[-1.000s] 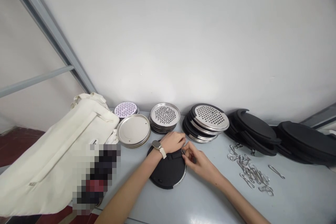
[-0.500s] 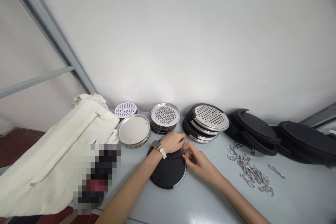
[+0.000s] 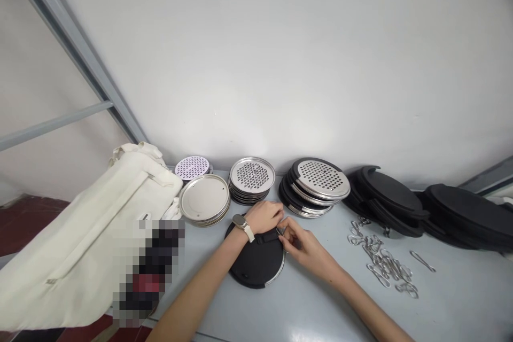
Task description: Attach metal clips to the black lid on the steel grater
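A round black lid with a metal rim (image 3: 255,263) lies on the grey table (image 3: 312,304) before me. My left hand (image 3: 264,216), with a pale watch on the wrist, rests curled on the lid's far edge by its black tab. My right hand (image 3: 298,240) pinches a small metal clip (image 3: 280,231) at that same edge, fingers closed round it.
Stacks of perforated steel discs (image 3: 251,176) (image 3: 318,181), plain steel discs (image 3: 204,200) and a pale perforated disc (image 3: 192,166) line the wall. Black lids (image 3: 387,192) (image 3: 465,216) lie to the right. Several loose metal clips (image 3: 380,262) are scattered nearby. A cream cloth bag (image 3: 88,235) sits left.
Almost nothing differs: my right hand's fingers have shifted very slightly at the lid's edge. The left hand and lid stay put.
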`<state>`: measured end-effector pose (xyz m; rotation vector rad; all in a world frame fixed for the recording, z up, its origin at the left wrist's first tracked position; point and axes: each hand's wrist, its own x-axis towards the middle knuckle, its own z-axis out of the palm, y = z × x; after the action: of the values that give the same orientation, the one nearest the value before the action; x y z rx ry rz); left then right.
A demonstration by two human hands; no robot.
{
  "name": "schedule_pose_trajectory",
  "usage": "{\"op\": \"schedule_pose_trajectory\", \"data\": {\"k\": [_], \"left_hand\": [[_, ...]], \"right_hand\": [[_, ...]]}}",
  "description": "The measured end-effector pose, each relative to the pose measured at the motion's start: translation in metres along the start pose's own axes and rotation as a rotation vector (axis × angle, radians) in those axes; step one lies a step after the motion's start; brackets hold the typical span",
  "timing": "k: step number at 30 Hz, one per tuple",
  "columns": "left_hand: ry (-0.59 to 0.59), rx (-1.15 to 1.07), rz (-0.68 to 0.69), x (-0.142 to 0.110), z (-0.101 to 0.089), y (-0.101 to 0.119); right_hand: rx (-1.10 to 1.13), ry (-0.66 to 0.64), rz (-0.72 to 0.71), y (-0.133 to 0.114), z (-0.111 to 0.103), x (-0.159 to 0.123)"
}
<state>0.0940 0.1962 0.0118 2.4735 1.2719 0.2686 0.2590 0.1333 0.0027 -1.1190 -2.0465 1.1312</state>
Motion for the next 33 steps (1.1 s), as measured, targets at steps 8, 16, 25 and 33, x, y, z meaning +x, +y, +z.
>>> {"op": "schedule_pose_trajectory", "data": {"k": [8,16,25,33], "left_hand": [[-0.002,0.002,-0.013,-0.0004,-0.0009,0.0009],[-0.001,-0.003,-0.021,-0.0007,-0.0012,0.001],[-0.004,-0.007,-0.013,-0.001,-0.0034,0.0028],[0.001,-0.003,-0.001,-0.0003,-0.0026,0.002]], "right_hand": [[0.002,-0.003,-0.004,-0.0002,-0.0002,-0.0007],[-0.003,-0.013,-0.003,0.0004,-0.0007,-0.0005],[-0.019,0.001,-0.004,0.0007,-0.001,-0.0008],[-0.012,-0.025,0.017,-0.0033,-0.002,-0.0009]]}}
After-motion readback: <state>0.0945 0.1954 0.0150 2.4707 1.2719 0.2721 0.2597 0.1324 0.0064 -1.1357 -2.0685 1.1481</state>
